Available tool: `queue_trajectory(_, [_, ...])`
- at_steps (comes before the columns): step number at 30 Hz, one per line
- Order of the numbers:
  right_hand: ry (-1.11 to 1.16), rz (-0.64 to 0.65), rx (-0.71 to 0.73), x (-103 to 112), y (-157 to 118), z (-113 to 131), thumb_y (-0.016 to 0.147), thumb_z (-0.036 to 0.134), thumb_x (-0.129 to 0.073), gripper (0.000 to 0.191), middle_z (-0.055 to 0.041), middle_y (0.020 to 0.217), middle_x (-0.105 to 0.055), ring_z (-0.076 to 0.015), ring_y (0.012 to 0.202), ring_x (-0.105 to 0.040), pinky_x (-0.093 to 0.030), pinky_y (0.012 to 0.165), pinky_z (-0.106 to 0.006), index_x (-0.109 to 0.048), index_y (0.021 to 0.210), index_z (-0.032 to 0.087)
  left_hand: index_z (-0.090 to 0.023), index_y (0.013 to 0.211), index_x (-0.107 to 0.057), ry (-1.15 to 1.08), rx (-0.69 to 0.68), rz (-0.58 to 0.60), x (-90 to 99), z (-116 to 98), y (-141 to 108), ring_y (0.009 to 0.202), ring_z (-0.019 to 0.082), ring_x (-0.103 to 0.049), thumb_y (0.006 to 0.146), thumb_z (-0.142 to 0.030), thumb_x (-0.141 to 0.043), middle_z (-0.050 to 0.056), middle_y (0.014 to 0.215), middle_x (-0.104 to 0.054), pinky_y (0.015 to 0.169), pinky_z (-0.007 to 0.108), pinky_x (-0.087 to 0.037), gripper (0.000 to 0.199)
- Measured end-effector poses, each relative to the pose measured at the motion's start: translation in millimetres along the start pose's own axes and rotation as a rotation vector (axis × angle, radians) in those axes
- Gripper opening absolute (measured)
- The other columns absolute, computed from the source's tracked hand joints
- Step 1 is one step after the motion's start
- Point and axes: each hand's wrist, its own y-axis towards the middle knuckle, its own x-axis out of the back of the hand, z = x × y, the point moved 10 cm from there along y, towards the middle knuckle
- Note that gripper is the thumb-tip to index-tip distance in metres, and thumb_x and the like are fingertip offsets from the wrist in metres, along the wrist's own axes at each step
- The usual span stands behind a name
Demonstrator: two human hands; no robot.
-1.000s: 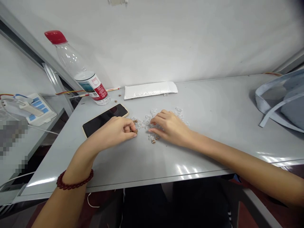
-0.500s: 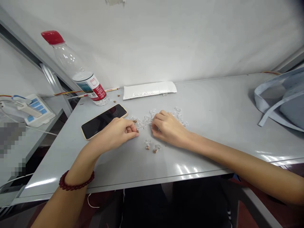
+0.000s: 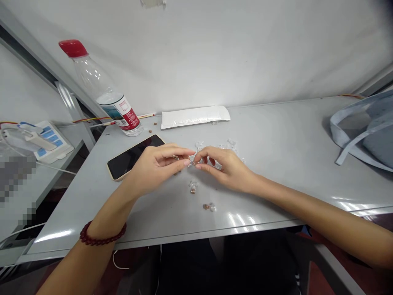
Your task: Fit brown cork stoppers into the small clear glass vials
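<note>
Pinching a tiny piece [image 3: 194, 163] between thumb and forefinger, the right hand [image 3: 225, 168] nears the left hand [image 3: 155, 168], its fingers slightly parted, any hold unclear; two small corked bottles [image 3: 193, 189] lie on the gray table [image 3: 270, 141] nearer its front edge.

Clear plastic pcs [image 3: 231, 142] part-hidden behind R hand [image 3: 227, 167]; tiny brownish bit [image 3: 194, 163] it pinches unclear. Lt-blue fabric bag [image 3: 380, 139] cropped, R edge.
</note>
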Motion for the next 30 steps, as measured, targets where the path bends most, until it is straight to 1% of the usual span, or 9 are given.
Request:
queue_trajectory(2, [0.033,-0.012,-0.043,0,0,-4,0.09,0.019,-0.055,0.009,-0.0013,0.088,-0.067,-0.0099,0.07,-0.054,-0.043,0.065,-0.024,-0.062,0.093,0.016,-0.022,0.084,-0.076,0.016,0.0,-0.039,1.6,-2,0,0.058,0.009,-0.058,0.078,-0.024,-0.068,0.001,0.081,-0.07,0.047,0.018,-0.045,0.011])
queue_trajectory(5, [0.048,-0.028,-0.072,1,1,-7,0.088,0.019,-0.057,0.009,-0.0012,0.086,-0.067,-0.0103,0.069,-0.055,-0.045,0.066,-0.025,-0.063,0.093,0.016,-0.02,0.076,-0.076,-0.014,0.048,-0.109,4.9,1,0,0.055,0.009,-0.058,0.073,-0.022,-0.072,0.001,0.072,-0.071,0.047,0.018,-0.046,0.005])
queue_trajectory(9, [0.079,-0.039,-0.081,1,-1,-8,0.088,0.022,-0.058,0.01,-0.0019,0.086,-0.067,-0.0116,0.072,-0.057,-0.047,0.069,-0.027,-0.064,0.093,0.016,-0.02,0.074,-0.075,-0.098,0.06,-0.144,3.7,6,0,0.061,0.011,-0.063,0.07,-0.021,-0.075,0.001,0.077,-0.074,0.054,0.019,-0.051,0.003])
queue_trajectory(14, [0.14,-0.031,-0.102,1,-4,-10,0.087,0.021,-0.058,0.01,-0.0017,0.088,-0.068,-0.0127,0.077,-0.06,-0.049,0.072,-0.029,-0.065,0.093,0.017,-0.022,0.074,-0.075,-0.166,0.047,-0.139,-2.8,8,0,0.074,0.016,-0.068,0.071,-0.02,-0.075,0.002,0.082,-0.075,0.063,0.022,-0.055,0.004])
queue_trajectory(19, [0.256,-0.055,-0.168,5,-8,-15,0.086,0.025,-0.061,0.01,-0.0017,0.087,-0.068,-0.0134,0.079,-0.063,-0.05,0.076,-0.029,-0.066,0.089,0.017,-0.021,0.077,-0.075,-0.229,0.052,-0.124,-8.2,11,3,0.077,0.017,-0.069,0.07,-0.024,-0.076,0.003,0.083,-0.075,0.067,0.025,-0.056,0.007])
queue_trajectory(23, [0.319,-0.076,-0.205,7,-14,-16,0.084,0.027,-0.064,0.012,-0.0026,0.087,-0.069,-0.0141,0.08,-0.064,-0.051,0.077,-0.03,-0.066,0.089,0.017,-0.019,0.078,-0.075,-0.327,0.059,-0.084,-18.8,16,7,0.076,0.016,-0.069,0.07,-0.024,-0.077,0.003,0.079,-0.075,0.072,0.027,-0.056,0.01])
queue_trajectory(25, [0.351,-0.083,-0.218,7,-16,-17,0.083,0.028,-0.065,0.013,-0.0033,0.088,-0.07,-0.0147,0.081,-0.065,-0.051,0.077,-0.031,-0.066,0.089,0.016,-0.018,0.078,-0.075,-0.401,0.052,-0.072,-23.7,18,8,0.074,0.015,-0.068,0.069,-0.024,-0.078,0.002,0.077,-0.074,0.073,0.027,-0.055,0.011])
queue_trajectory(30, [0.402,-0.134,-0.261,13,-17,-18,0.081,0.032,-0.067,0.018,-0.0046,0.088,-0.071,-0.0156,0.078,-0.065,-0.053,0.075,-0.033,-0.067,0.091,0.017,-0.017,0.076,-0.074,-0.561,0.013,-0.101,-22.4,17,8,0.073,0.012,-0.065,0.07,-0.019,-0.078,0.002,0.079,-0.073,0.072,0.025,-0.052,0.008])
